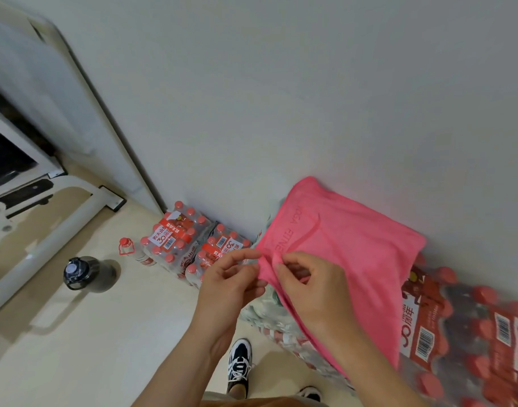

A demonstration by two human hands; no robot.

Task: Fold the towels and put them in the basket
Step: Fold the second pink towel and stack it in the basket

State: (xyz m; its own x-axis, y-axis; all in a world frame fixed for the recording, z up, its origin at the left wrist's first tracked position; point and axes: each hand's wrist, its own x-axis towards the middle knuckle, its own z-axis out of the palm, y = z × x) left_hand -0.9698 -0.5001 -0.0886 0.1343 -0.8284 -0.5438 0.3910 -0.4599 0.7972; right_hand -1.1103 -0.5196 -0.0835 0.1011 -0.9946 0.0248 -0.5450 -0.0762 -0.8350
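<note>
A pink towel (354, 248) with raised lettering lies spread over a stack of shrink-wrapped bottle packs against the wall, at the right of the head view. My left hand (231, 280) pinches its near left edge between thumb and fingers. My right hand (307, 286) grips the same edge right beside it, fingers curled over the cloth. No basket is in view.
Packs of red-capped water bottles (190, 239) sit on the floor by the wall, with a single bottle (128, 248) beside them. A dark jug (81, 273) stands on the pale floor at left. White exercise equipment (31, 224) fills the left. My shoe (240, 365) is below.
</note>
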